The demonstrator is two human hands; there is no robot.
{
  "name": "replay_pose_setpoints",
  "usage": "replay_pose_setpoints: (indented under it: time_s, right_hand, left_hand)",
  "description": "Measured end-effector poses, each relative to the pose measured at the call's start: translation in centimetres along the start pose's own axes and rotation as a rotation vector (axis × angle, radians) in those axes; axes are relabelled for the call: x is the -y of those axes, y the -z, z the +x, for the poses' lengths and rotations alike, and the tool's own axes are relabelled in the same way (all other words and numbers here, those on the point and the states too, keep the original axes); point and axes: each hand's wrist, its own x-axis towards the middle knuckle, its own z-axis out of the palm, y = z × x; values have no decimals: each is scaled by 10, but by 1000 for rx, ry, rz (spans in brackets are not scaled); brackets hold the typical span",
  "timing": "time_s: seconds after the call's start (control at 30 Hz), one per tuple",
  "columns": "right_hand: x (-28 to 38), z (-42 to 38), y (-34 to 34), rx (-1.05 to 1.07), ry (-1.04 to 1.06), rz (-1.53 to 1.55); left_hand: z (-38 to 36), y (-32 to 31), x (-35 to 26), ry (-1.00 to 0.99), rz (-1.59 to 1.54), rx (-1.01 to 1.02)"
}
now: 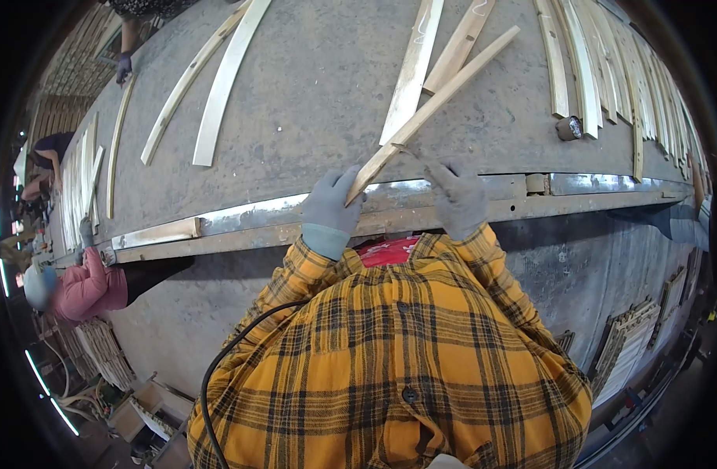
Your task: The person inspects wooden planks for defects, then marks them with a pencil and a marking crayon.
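Observation:
My left hand (331, 205), in a grey glove, is closed around the near end of a long wooden strip (444, 95). The strip slants away to the upper right, its far part lying over other pieces. My right hand (460, 195), also gloved in grey, is closed on a thin dark tool (417, 159) whose exact kind I cannot make out. The tool's tip is at the strip's edge, a short way beyond my left hand. Beneath the held strip lie a pale board (411, 74) and a brownish board (457, 48), both partly covered.
The grey table (296, 117) has a metal-faced front edge (257, 213). Two strips (225, 94) lie left of centre; many more (608, 62) line the right, near a small round container (568, 128). A person in pink (89, 289) stands at left; another person's gloved hand (124, 68) touches a strip.

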Motion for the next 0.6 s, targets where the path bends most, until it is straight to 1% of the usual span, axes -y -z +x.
replay_pose_setpoints:
  time_s: [0.03, 0.07, 0.13, 0.17, 0.23, 0.3, 0.33, 0.47, 0.53, 0.57, 0.6]
  right_hand:
    - [0, -1, -4, -24, 64, -130]
    - [1, -1, -5, -26, 64, -132]
    - [3, -2, -8, -10, 82, -284]
    - [4, -3, -8, -12, 81, -285]
    - [10, -6, -7, -49, 110, -368]
    - [10, -13, -3, -50, 100, -393]
    - [-2, -14, 8, -42, 84, -407]
    - [3, -8, 13, -84, 23, -456]
    - [7, -4, 10, -44, 3, -356]
    - [8, -4, 13, -50, -1, -358]
    - [9, -5, 17, 21, -31, -296]
  left_hand:
    - [0, 0, -3, -18, 19, -20]
    - [0, 0, -5, -21, 17, -21]
    - [1, 2, -8, -63, 52, -41]
    - [1, 2, -9, -65, 51, -41]
    - [0, 5, -7, -94, 37, -62]
    - [-1, 6, -7, -102, 38, -65]
    - [4, -1, -20, -102, 46, -57]
    - [4, -3, -25, -140, 62, -74]
    - [6, -3, -27, -138, 97, -87]
    - [6, -2, -27, -146, 97, -86]
    - [5, 0, -27, -118, 89, -57]
